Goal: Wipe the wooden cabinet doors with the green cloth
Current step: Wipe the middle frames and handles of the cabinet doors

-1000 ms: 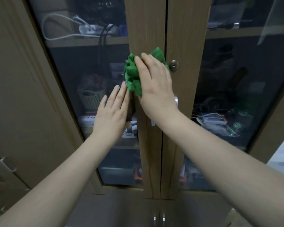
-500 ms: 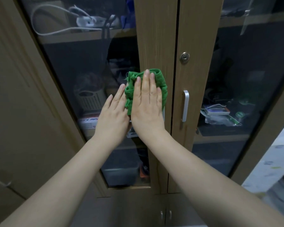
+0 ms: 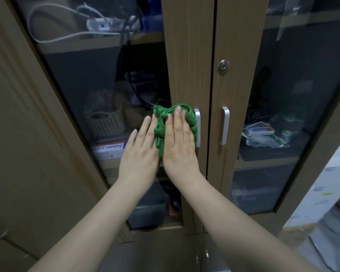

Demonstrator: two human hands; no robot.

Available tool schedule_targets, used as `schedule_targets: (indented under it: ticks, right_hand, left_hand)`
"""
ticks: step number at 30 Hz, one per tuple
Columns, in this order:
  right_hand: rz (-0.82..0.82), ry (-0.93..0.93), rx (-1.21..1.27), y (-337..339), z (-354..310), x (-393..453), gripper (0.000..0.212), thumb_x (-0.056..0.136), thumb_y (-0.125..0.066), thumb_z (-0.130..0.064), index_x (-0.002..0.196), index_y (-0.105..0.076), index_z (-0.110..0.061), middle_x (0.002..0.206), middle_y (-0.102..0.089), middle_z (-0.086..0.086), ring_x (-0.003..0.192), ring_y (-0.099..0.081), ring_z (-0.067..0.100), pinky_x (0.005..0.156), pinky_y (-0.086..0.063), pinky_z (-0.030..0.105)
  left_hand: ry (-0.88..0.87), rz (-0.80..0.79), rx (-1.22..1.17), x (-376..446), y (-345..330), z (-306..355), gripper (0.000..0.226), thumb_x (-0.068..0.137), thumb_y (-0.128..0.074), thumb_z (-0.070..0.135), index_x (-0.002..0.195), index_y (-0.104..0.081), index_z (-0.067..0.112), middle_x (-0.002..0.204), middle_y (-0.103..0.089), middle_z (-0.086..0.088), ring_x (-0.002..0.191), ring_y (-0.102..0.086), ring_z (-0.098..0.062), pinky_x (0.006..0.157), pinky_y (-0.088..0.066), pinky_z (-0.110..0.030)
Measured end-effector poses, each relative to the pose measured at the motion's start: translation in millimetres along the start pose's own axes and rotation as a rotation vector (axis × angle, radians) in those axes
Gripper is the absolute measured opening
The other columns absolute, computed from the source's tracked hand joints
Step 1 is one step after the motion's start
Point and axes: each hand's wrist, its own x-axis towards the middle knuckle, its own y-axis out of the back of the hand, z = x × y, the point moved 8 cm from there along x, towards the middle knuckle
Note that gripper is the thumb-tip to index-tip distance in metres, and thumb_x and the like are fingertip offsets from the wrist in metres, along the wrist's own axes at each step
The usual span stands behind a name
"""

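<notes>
Two wooden cabinet doors with glass panes meet in the middle: the left door [image 3: 186, 55] and the right door [image 3: 238, 36]. A crumpled green cloth [image 3: 161, 126] is pressed flat against the left door's wooden stile, just left of its silver handle [image 3: 197, 122]. My right hand [image 3: 180, 142] lies flat on the cloth, fingers straight and pointing up. My left hand [image 3: 140, 152] rests flat on the glass pane beside it, fingers apart, touching the cloth's left edge.
The right door carries a silver handle [image 3: 225, 125] and a round lock [image 3: 223, 66]. Behind the glass are shelves with cables, a basket [image 3: 104, 122] and boxes. Lower doors with small handles [image 3: 201, 257] sit below. A brown panel [image 3: 18, 134] stands at left.
My right hand has slid the cloth down the left door's stile, from lock height to handle height. My left hand has stayed flat on the glass.
</notes>
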Motion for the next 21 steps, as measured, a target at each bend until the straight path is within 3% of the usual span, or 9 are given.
schedule_targets:
  ticks: [5, 8, 11, 13, 16, 19, 21]
  right_hand:
    - [-0.15, 0.043, 0.057, -9.5, 13.2, -25.6, 0.062, 0.093, -0.037, -0.01, 0.15, -0.023, 0.01, 0.158, -0.01, 0.025, 0.147, -0.014, 0.039, 0.118, -0.025, 0.051]
    - [-0.28, 0.076, 0.14, -11.7, 23.1, -48.5, 0.071, 0.087, -0.054, 0.01, 0.151, -0.024, 0.005, 0.16, -0.009, 0.019, 0.149, -0.013, 0.035, 0.117, -0.03, 0.055]
    - [-0.313, 0.066, 0.283, 4.8, 38.5, -62.1, 0.081, 0.076, -0.066, 0.02, 0.149, -0.037, 0.001, 0.158, -0.03, 0.017, 0.149, -0.026, 0.032, 0.118, -0.03, 0.052]
    - [-0.234, 0.036, 0.355, 27.6, 46.5, -59.2, 0.081, 0.074, -0.067, 0.021, 0.148, -0.042, -0.002, 0.154, -0.04, 0.014, 0.145, -0.032, 0.025, 0.119, -0.031, 0.047]
    - [0.011, 0.067, 0.387, 69.1, 48.3, -37.9, 0.074, 0.079, -0.066, 0.02, 0.146, -0.042, -0.001, 0.147, -0.047, 0.013, 0.141, -0.038, 0.023, 0.12, -0.03, 0.036]
    - [0.214, 0.157, 0.309, 97.8, 47.1, -7.3, 0.063, 0.085, -0.065, 0.016, 0.143, -0.045, 0.003, 0.144, -0.048, 0.018, 0.139, -0.041, 0.029, 0.12, -0.03, 0.04]
    - [0.231, 0.153, 0.217, 99.8, 51.4, 6.9, 0.057, 0.087, -0.063, 0.016, 0.141, -0.047, 0.006, 0.143, -0.05, 0.023, 0.139, -0.041, 0.034, 0.121, -0.027, 0.041]
  left_hand:
    - [0.024, -0.035, 0.008, -10.0, -6.1, 4.8, 0.078, 0.092, -0.053, 0.016, 0.156, -0.01, 0.007, 0.163, 0.014, -0.011, 0.152, 0.007, -0.027, 0.12, -0.019, -0.049]
    - [0.058, -0.086, -0.013, -16.1, -10.2, 5.6, 0.086, 0.088, -0.061, 0.016, 0.158, -0.01, 0.01, 0.164, 0.021, -0.008, 0.152, 0.01, -0.024, 0.12, -0.019, -0.048]
    - [0.097, -0.131, -0.069, -19.6, -11.6, 10.3, 0.093, 0.089, -0.063, 0.022, 0.158, -0.002, 0.018, 0.163, 0.026, -0.005, 0.152, 0.011, -0.022, 0.121, -0.018, -0.047]
    - [0.129, -0.151, -0.105, -20.3, -11.3, 16.1, 0.094, 0.089, -0.064, 0.029, 0.158, -0.001, 0.02, 0.161, 0.029, -0.005, 0.152, 0.011, -0.022, 0.121, -0.019, -0.046]
    - [0.168, -0.161, -0.139, -19.3, -9.7, 23.8, 0.095, 0.089, -0.066, 0.038, 0.158, -0.002, 0.022, 0.16, 0.032, -0.006, 0.152, 0.012, -0.022, 0.121, -0.017, -0.044]
    - [0.192, -0.163, -0.145, -17.3, -8.2, 26.1, 0.095, 0.09, -0.064, 0.042, 0.158, 0.001, 0.024, 0.159, 0.033, -0.006, 0.152, 0.013, -0.022, 0.122, -0.014, -0.043]
    - [0.193, -0.162, -0.142, -17.4, -7.5, 26.5, 0.096, 0.09, -0.064, 0.042, 0.158, 0.002, 0.024, 0.16, 0.033, -0.006, 0.152, 0.014, -0.022, 0.122, -0.014, -0.042]
